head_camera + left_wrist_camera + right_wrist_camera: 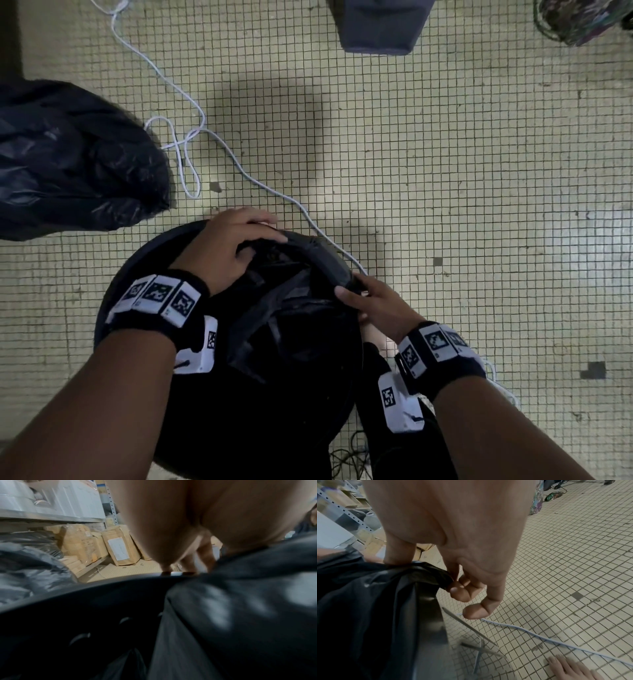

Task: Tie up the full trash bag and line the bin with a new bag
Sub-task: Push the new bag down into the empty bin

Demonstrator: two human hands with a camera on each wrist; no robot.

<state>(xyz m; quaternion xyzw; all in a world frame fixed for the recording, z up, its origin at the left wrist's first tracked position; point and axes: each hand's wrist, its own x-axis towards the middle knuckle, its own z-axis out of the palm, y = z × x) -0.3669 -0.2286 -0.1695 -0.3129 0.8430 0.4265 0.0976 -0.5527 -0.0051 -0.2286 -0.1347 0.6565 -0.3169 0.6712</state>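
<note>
A round black bin (137,263) stands on the tiled floor below me. A new black bag (298,308) hangs inside it, its edge folded over the far right part of the rim. My left hand (260,236) grips the bag's edge at the far rim, fingers curled over the outside and thumb inside. My right hand (349,291) pinches the bag's edge at the right rim. The right wrist view shows that hand (453,588) with the bunched plastic (376,601) between thumb and fingers. The full black trash bag (68,154) lies on the floor to the left.
A white cable (191,137) loops across the floor past the bin's right side. A grey box (380,27) stands at the top, with a patterned bag (582,20) at the top right. A bare foot (573,669) is beside the bin. Shelves hold cardboard boxes (118,547).
</note>
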